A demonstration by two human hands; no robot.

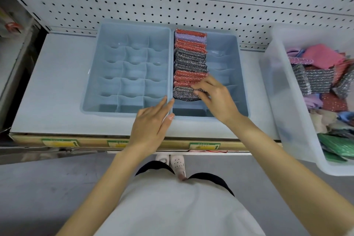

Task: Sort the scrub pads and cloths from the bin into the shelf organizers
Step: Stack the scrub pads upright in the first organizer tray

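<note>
Two blue organizers on a white shelf [47,82], a clear bin [277,101] at the right.

The left organizer [90,74] is empty; the right organizer [239,74] holds a column of upright scrub pads [189,57]. More pads and cloths [323,59] fill the bin. The right hand [216,96] seems to press fingertips onto the nearest grey pad [183,93]; the left hand [151,126] lies open, flat, holding nothing.

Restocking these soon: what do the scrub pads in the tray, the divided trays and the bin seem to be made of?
Scrub pads: probably metallic-thread knit over sponge; they glitter.
Divided trays: matte pale blue plastic, thin moulded dividers.
Bin: frosted translucent plastic; contents show through its wall.
</note>
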